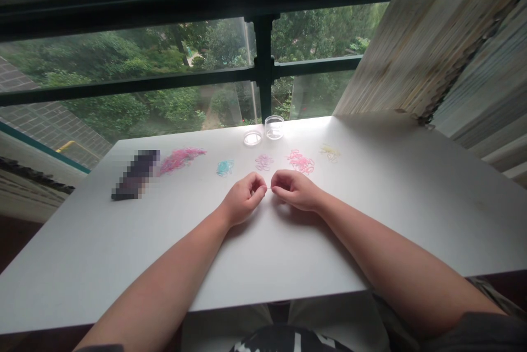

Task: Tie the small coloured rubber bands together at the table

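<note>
My left hand point(245, 198) and my right hand point(298, 190) meet over the middle of the white table point(255, 264), fingertips a small gap apart. Each is closed in a pinch, and a thin pale rubber band point(269, 188) stretches between them. Just beyond the hands lie small heaps of coloured rubber bands: a blue heap point(225, 167), a lilac heap point(264, 162), a pink heap point(301, 162) and a yellow heap point(330, 152). Farther left spreads a larger mixed pink heap point(181, 160).
Near the far table edge stands a clear round container point(274, 128), with a clear lid point(252, 138) beside it. A dark pixelated object point(136, 175) lies at the left. Behind the table are a green-framed window point(263, 39) and a curtain point(391, 39) on the right.
</note>
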Motion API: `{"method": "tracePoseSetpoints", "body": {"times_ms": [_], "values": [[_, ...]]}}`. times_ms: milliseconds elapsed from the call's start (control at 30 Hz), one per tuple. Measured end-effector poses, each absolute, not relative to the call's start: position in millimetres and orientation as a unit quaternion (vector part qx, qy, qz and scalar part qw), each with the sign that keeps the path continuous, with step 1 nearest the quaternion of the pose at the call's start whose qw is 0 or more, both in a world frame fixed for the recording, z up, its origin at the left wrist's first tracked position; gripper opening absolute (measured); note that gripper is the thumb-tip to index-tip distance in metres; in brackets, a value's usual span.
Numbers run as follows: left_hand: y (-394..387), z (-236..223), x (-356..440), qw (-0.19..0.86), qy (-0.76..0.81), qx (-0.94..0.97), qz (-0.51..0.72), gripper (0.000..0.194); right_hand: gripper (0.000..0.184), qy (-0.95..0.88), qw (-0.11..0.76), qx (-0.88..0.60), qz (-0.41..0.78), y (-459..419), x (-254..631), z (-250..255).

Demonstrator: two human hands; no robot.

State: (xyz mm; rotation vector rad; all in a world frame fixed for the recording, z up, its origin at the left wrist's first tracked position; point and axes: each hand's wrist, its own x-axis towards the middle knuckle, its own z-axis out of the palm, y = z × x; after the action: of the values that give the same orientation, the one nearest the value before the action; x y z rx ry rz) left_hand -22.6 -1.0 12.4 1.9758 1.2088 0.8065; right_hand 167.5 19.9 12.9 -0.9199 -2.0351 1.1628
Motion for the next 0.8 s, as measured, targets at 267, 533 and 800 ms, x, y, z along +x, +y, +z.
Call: {"method": "tracePoseSetpoints", "body": {"times_ms": [267, 533, 800], "values": [[-1.7, 13.4, -22.1, 0.338, 0.463, 0.756, 0.314, 0.013, 0.001, -0.791, 0.290, -0.351, 0.408, 19.3, 167.6, 12.2], [-2.3, 13.6, -21.4, 0.351, 0.463, 0.748, 0.320, 0.016, 0.003, -0.803, 0.287, -0.355, 0.384, 18.8, 167.1, 12.9], [-2.7, 13.2, -20.3, 0.347, 0.466, 0.750, 0.318, 0.018, 0.004, -0.798, 0.291, -0.359, 0.387, 19.1, 166.7, 12.8]]}}
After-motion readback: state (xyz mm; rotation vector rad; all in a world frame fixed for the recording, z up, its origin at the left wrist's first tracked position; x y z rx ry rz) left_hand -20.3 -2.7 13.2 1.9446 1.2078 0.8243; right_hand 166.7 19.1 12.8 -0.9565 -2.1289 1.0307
